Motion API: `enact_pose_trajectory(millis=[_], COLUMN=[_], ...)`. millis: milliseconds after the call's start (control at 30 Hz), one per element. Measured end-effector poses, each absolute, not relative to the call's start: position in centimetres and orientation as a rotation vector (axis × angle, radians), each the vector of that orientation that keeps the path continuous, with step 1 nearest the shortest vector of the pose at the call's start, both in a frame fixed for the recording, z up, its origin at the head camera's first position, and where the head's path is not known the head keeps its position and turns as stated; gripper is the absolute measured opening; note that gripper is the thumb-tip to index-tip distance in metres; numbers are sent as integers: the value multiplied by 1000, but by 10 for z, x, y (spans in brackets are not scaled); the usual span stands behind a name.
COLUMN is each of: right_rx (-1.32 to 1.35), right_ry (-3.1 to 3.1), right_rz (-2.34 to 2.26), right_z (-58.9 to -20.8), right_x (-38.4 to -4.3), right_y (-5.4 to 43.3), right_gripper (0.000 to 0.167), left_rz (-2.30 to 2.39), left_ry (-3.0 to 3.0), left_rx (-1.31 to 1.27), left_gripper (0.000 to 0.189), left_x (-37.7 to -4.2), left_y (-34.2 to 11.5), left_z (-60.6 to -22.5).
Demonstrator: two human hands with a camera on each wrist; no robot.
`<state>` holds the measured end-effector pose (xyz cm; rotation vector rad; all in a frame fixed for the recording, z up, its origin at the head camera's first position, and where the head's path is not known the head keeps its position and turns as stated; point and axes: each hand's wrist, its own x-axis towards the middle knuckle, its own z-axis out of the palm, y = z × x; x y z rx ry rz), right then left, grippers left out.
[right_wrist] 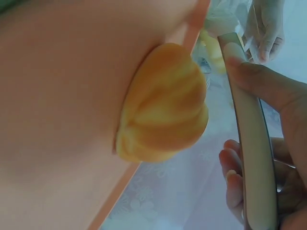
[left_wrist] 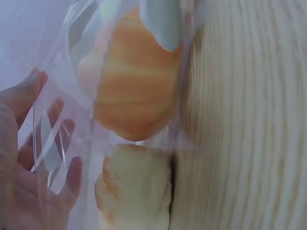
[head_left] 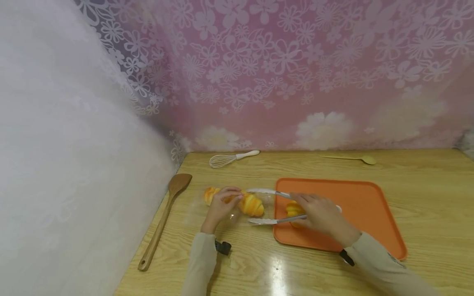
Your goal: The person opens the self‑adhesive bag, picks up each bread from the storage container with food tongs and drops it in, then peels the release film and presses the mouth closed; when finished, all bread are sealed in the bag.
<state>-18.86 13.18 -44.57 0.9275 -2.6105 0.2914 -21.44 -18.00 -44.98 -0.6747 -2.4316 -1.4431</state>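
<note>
My left hand (head_left: 221,207) holds the edge of a clear plastic bag (left_wrist: 50,163), its film running between thumb and fingers. Inside the bag lie a golden croissant-shaped bread (head_left: 253,205) and another bread roll (head_left: 210,196) to its left, partly behind the hand. My right hand (head_left: 326,216) grips metal tongs (head_left: 263,221) with their arms spread, the tips at the bag's right side around the golden bread. In the left wrist view one pale tong tip (left_wrist: 163,21) overlaps that bread. A second croissant-shaped bread (right_wrist: 165,103) sits on the orange tray (head_left: 359,205), under the tongs.
A wooden spatula (head_left: 164,222) lies along the left table edge. At the back are a whisk (head_left: 231,158) and a yellowish spoon (head_left: 366,159). A pale wall stands at the left and a floral curtain (head_left: 281,82) behind the table.
</note>
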Motion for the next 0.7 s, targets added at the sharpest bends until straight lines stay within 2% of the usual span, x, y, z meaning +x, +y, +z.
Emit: enact_pose_trajectory(millis=[400, 700], right_rx=[917, 823], right_ry=[-2484, -2573], right_rz=[381, 523], right_z=[-448, -452], right_x=[-183, -184], right_y=[147, 159], right_gripper=[76, 54], left_rz=[-1487, -1576], left_ry=[-2370, -2372], left_rx=[-623, -560], left_gripper=[14, 14], left_x=[-213, -211], left_y=[-175, -182], left_z=[-445, -445])
